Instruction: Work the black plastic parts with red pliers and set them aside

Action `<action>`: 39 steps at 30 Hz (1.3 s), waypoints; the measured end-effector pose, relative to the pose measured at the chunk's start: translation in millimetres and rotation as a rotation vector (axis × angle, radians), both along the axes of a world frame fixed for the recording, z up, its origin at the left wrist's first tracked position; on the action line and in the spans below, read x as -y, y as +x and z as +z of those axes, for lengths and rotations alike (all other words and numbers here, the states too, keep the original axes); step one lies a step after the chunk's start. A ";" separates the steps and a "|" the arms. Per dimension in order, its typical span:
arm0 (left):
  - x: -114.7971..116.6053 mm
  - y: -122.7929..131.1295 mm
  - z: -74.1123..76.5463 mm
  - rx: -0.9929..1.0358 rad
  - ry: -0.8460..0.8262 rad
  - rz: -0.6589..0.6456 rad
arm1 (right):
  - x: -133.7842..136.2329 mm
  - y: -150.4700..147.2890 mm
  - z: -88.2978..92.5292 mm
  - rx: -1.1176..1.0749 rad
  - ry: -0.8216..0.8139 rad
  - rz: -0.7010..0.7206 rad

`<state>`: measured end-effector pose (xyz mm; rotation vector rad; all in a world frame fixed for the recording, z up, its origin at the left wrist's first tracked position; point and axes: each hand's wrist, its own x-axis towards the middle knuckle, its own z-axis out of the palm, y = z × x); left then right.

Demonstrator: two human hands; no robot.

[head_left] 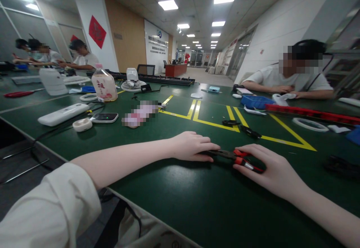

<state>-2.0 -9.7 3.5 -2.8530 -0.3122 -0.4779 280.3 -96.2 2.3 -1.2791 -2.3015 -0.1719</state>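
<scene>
My left hand (192, 146) rests on the green table (180, 199), fingers curled over the black nose of a pair of red-handled pliers (237, 158). My right hand (271, 169) wraps around the red and black handles from the right. The pliers lie flat on the mat between both hands. What the pliers' tip holds, if anything, is hidden under my left fingers.
Small black parts (249, 131) lie just beyond the hands near yellow tape lines (213, 122). A phone (105, 117), a white device (63, 113) and a drink bottle (104, 84) sit at left. A person (295, 77) works at the right by a blue tray (257, 101); others sit far left.
</scene>
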 end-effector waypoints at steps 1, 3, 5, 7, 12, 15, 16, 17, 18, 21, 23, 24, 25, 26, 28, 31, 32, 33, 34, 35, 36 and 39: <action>-0.1 0.0 0.1 -0.001 -0.004 0.001 | 0.1 -0.1 0.1 -0.007 -0.006 0.001; -0.4 -0.1 0.1 0.001 -0.016 -0.001 | 0.4 -0.6 0.7 -0.013 -0.011 0.001; -1.0 -0.3 0.2 0.000 -0.032 -0.012 | 0.5 -1.3 1.5 -0.007 -0.018 0.000; -1.7 -0.6 0.2 -0.005 -0.046 -0.025 | 0.5 -1.8 2.3 0.004 -0.028 -0.001; -2.9 -0.6 -0.6 -0.015 -0.055 -0.041 | 1.0 -2.6 3.5 0.011 -0.066 0.014; -3.5 -0.1 -2.0 -0.014 -0.045 -0.045 | 1.2 -3.4 3.0 0.013 -0.065 0.025; -3.7 0.0 -2.4 -0.013 -0.041 -0.044 | 1.2 -3.6 2.6 0.012 -0.055 0.028; -3.9 0.2 -2.7 -0.013 -0.037 -0.042 | 1.2 -3.8 2.3 0.012 -0.044 0.032; -3.9 0.2 -3.0 -0.013 -0.034 -0.040 | 1.3 -4.0 2.0 0.013 -0.030 0.034; -3.5 -0.3 -2.6 -0.012 -0.040 -0.036 | 1.9 -4.5 1.7 0.026 0.026 0.039; -2.7 -1.1 -1.6 -0.010 -0.043 -0.042 | 2.8 -4.9 2.1 0.045 0.073 0.048; -2.2 -1.5 -1.0 -0.009 -0.037 -0.048 | 3.2 -5.1 2.3 0.054 0.101 0.055; -1.6 -1.9 -0.4 -0.008 -0.024 -0.053 | 3.7 -5.2 2.4 0.062 0.128 0.064; -1.0 -2.3 0.2 -0.008 -0.005 -0.058 | 4.0 -5.1 2.4 0.069 0.152 0.070; -0.1 -2.7 1.1 -0.011 0.035 -0.065 | 4.5 -4.9 2.1 0.086 0.185 0.082; 0.7 -2.9 1.8 -0.018 0.056 -0.062 | 4.8 -4.6 1.1 0.098 0.205 0.088; 0.7 -3.0 1.9 -0.021 0.058 -0.059 | 4.8 -4.7 0.8 0.099 0.209 0.090; 0.7 -3.0 1.9 -0.024 0.063 -0.057 | 5.0 -4.9 0.6 0.100 0.213 0.092; 0.6 -2.9 1.8 -0.027 0.072 -0.057 | 5.2 -5.1 0.6 0.103 0.216 0.093; 0.6 -2.8 1.7 -0.031 0.084 -0.060 | 5.4 -5.4 0.6 0.108 0.215 0.093; 0.6 -2.7 1.5 -0.034 0.096 -0.062 | 5.7 -5.7 0.6 0.114 0.212 0.092; 0.8 -2.0 0.5 -0.043 0.122 -0.056 | 5.9 -5.8 0.4 0.123 0.191 0.088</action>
